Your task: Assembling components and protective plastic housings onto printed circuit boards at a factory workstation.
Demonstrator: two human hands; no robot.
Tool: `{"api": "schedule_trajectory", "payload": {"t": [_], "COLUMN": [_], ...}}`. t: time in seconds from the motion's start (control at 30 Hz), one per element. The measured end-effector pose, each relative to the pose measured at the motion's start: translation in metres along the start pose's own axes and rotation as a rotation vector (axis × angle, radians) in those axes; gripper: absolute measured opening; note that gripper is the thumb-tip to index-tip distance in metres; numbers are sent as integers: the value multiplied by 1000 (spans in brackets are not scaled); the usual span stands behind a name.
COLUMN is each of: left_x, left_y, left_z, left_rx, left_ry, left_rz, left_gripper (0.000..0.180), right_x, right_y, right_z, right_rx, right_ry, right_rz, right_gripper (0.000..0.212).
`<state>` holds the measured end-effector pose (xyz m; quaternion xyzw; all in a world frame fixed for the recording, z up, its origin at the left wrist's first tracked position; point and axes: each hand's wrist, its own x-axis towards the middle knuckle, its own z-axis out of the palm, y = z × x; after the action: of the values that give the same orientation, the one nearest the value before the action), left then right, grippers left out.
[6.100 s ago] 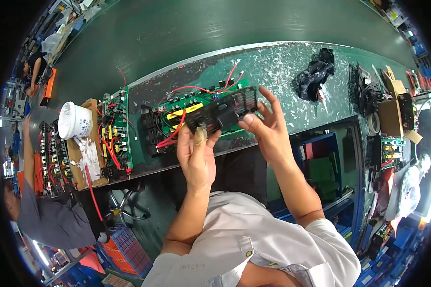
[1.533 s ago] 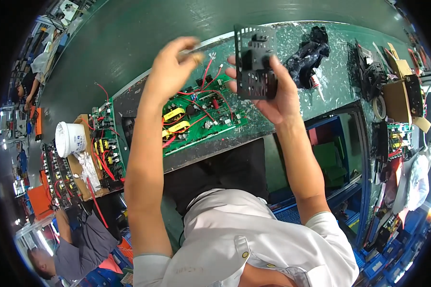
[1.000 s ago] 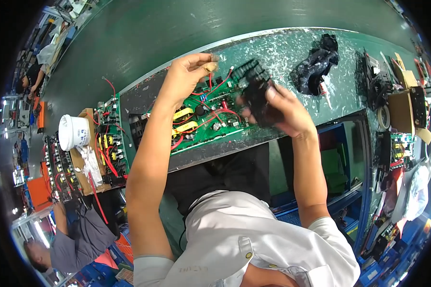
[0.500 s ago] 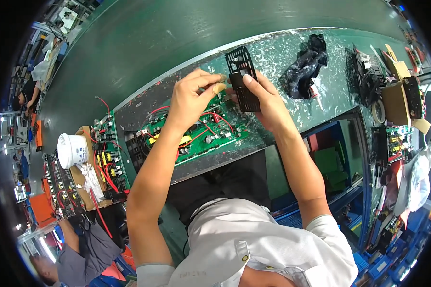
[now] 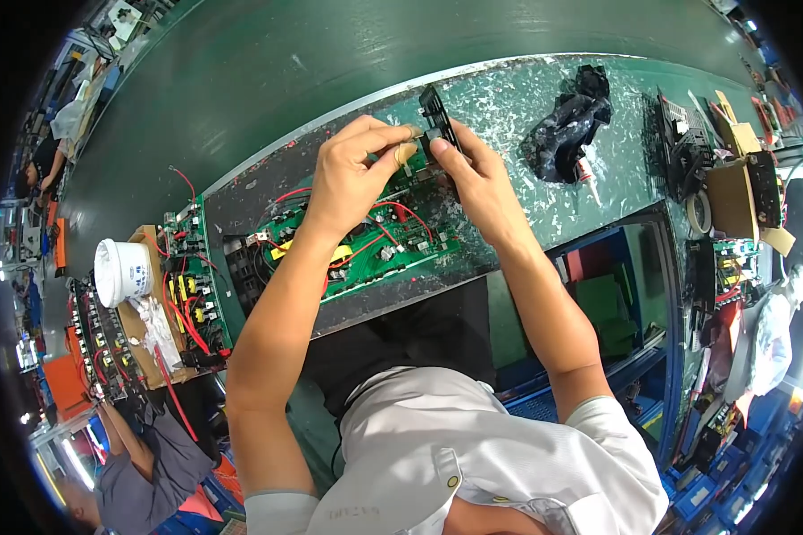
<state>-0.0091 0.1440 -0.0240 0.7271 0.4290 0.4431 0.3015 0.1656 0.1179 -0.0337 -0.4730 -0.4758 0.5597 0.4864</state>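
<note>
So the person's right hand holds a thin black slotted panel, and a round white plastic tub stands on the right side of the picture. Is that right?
Not quite: the head view shows the round white plastic tub on the left side of the picture. The right hand does hold the thin black slotted panel.

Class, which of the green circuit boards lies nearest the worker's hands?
The middle board, partly hidden by the left forearm; the others sit farther off, near the white bucket at left and the cardboard box at right.
</note>
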Motion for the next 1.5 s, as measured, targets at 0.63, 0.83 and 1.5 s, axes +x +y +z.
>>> {"api": "schedule_trajectory", "payload": {"t": [0.63, 0.83, 1.5], "left_x": [5, -10, -22], "left_y": [15, 5, 50], "left_z": [-20, -68, -9], "left_rx": [434, 300, -637], "left_ry": [-220, -220, -257], "left_rz": [140, -287, -291], "left_gripper": [17, 28, 31], "right_x": [2, -8, -9], "right_y": [6, 12, 4], "right_z": [1, 1, 9], "right_rx": [-540, -442, -615], "right_ry": [35, 73, 97], "right_rz": [-192, -145, -291], "right_gripper": [47, 47, 62]}}
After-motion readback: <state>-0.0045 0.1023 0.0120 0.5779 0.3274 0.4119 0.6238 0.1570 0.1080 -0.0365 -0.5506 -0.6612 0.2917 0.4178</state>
